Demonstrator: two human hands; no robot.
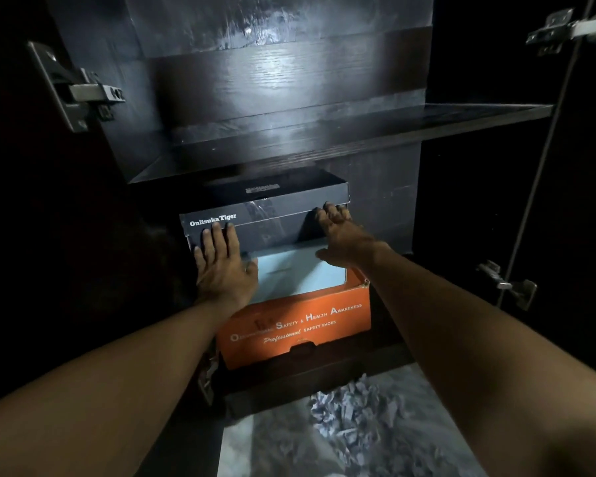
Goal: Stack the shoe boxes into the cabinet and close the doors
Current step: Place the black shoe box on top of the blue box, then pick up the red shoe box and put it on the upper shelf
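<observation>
A black Onitsuka Tiger shoe box (265, 208) lies on top of a stack inside the dark cabinet (283, 77), under a shelf. Beneath it is a pale blue box (300, 273), and at the bottom an orange safety-shoe box (300, 325). My left hand (224, 263) presses flat with straight fingers against the black box's front left. My right hand (338, 235) presses with straight fingers on the black box's front right corner.
A dark shelf (358, 129) spans the cabinet just above the stack. Metal hinges sit at left (80, 87), upper right (572, 29) and lower right (506, 280), with the doors open. Crumpled grey paper (362, 411) lies on the floor below the cabinet.
</observation>
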